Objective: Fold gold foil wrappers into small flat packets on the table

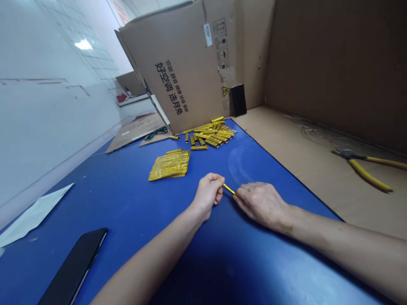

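Observation:
Over the blue table top (pixel 133 212), my left hand (pixel 208 194) and my right hand (pixel 261 203) both pinch one thin gold foil roll (pixel 229 189), each closed on one end of it. Only the short middle stretch of the roll shows between the fingers. A flat stack of gold foil sheets (pixel 170 165) lies a little beyond my left hand. Farther back, a pile of several finished gold rolls (pixel 210 133) rests against a tilted cardboard box (pixel 190 63).
Yellow-handled pliers (pixel 369 167) lie on the cardboard sheet (pixel 318 169) to the right. A black phone (pixel 74 267) sits near the front left, a white paper (pixel 34 214) beyond it. A small black box (pixel 238 99) stands at the back. A white wall borders the left.

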`<act>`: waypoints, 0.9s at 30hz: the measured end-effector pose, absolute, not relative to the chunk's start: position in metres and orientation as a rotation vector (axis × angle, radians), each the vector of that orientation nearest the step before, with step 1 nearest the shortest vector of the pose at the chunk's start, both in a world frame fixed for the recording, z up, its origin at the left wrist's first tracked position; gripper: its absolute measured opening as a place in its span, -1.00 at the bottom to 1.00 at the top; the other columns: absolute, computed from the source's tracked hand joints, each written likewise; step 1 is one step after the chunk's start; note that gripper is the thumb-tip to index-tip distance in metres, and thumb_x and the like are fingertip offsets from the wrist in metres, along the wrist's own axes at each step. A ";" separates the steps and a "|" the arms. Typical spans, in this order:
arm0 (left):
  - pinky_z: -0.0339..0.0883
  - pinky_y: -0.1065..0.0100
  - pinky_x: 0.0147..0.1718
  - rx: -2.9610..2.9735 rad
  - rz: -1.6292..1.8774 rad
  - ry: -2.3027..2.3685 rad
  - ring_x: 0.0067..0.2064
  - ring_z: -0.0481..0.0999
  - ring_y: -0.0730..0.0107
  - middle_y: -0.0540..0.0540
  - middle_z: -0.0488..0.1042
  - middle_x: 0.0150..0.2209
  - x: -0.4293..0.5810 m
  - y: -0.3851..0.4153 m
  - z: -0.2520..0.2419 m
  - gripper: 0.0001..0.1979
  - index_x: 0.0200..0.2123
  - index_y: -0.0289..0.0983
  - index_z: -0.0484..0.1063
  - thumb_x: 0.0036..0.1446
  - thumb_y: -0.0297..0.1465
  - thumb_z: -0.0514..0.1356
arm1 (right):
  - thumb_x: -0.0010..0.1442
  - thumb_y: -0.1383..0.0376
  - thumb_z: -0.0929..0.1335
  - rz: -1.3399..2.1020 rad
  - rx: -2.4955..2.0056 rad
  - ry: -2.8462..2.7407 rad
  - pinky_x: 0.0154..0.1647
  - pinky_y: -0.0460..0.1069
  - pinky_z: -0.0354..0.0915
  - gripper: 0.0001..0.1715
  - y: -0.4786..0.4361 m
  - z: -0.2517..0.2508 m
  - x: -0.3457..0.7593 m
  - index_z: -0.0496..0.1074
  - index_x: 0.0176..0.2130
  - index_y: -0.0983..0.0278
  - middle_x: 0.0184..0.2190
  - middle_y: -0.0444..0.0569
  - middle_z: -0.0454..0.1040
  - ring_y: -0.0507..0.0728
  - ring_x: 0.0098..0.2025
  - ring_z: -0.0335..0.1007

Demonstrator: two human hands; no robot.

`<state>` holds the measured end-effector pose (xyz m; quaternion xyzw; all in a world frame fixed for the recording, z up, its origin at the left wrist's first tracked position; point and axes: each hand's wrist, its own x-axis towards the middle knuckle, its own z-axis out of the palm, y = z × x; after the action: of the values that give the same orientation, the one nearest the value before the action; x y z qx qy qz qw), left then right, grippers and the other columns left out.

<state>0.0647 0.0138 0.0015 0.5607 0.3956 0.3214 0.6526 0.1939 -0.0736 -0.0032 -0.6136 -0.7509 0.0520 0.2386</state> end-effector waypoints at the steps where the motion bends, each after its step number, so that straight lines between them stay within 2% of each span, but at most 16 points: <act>1: -0.15 0.59 -0.81 1.284 0.736 0.902 -0.78 0.09 0.65 0.15 0.20 -0.74 0.065 0.014 0.001 -0.80 -0.45 -0.28 0.23 -0.13 -0.34 0.18 | 0.16 0.23 0.12 0.120 -1.693 -2.074 -0.50 -0.04 -0.03 -0.66 -0.073 -0.003 0.194 0.31 -0.52 0.28 -0.55 0.01 0.36 0.06 -0.52 0.20; 5: -0.08 0.58 -0.79 1.342 0.810 0.859 -0.76 0.13 0.62 0.15 0.21 -0.73 0.064 0.015 -0.002 -0.82 -0.38 -0.28 0.23 -0.15 -0.42 0.12 | 0.19 0.10 0.10 0.243 -1.776 -1.980 -0.51 -0.06 0.00 -0.60 -0.071 0.000 0.196 0.30 -0.49 0.25 -0.56 -0.07 0.37 0.05 -0.52 0.22; 8: -0.01 0.56 -0.75 1.366 0.878 0.777 -0.72 0.18 0.60 0.15 0.23 -0.70 0.064 0.013 -0.002 -0.77 -0.33 -0.27 0.23 -0.13 -0.37 0.13 | 0.20 0.05 0.07 0.497 -1.744 -1.851 -0.55 -0.08 -0.01 -0.52 -0.068 0.002 0.197 0.25 -0.54 0.25 -0.64 -0.15 0.28 0.00 -0.58 0.15; 12: 0.04 0.55 -0.70 1.316 0.921 0.705 -0.68 0.20 0.59 0.15 0.23 -0.67 0.065 0.003 0.000 -0.69 -0.26 -0.25 0.19 -0.08 -0.28 0.16 | 0.20 0.08 0.09 0.689 -1.548 -1.723 -0.58 -0.11 0.00 -0.56 -0.066 -0.001 0.197 0.24 -0.54 0.27 -0.67 -0.19 0.20 -0.03 -0.61 0.07; 18: 0.06 0.52 -0.68 1.199 0.750 0.649 -0.66 0.22 0.60 0.02 0.30 -0.65 0.071 -0.012 -0.002 -0.69 -0.53 -0.35 0.26 -0.13 -0.22 0.24 | 0.22 0.12 0.09 0.860 -1.276 -1.645 -0.40 -0.10 0.14 -0.56 -0.066 -0.003 0.196 0.33 -0.48 0.29 -0.51 -0.09 0.38 0.01 -0.46 0.23; 22: 0.10 0.53 -0.62 1.134 0.801 0.679 -0.62 0.27 0.60 0.02 0.33 -0.63 0.070 -0.006 -0.002 -0.72 -0.52 -0.35 0.28 -0.18 -0.30 0.29 | 0.19 0.10 0.12 0.850 -1.360 -1.636 -0.53 -0.12 0.08 -0.58 -0.066 -0.003 0.196 0.32 -0.48 0.28 -0.60 -0.16 0.26 -0.02 -0.55 0.11; 27: 0.09 0.54 -0.65 1.042 0.876 0.727 -0.65 0.26 0.62 0.07 0.30 -0.66 0.064 0.018 0.000 -0.69 -0.54 -0.34 0.25 -0.23 -0.29 0.31 | 0.16 0.06 0.12 0.807 -1.471 -1.589 -0.62 -0.12 -0.02 -0.54 -0.067 -0.005 0.194 0.15 -0.63 0.26 -0.69 -0.22 0.09 -0.05 -0.63 -0.04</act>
<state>0.0644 0.0183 -0.0004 0.4707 0.3287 0.3959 0.7167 0.1942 -0.0666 -0.0053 -0.5825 -0.6292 0.3194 0.4034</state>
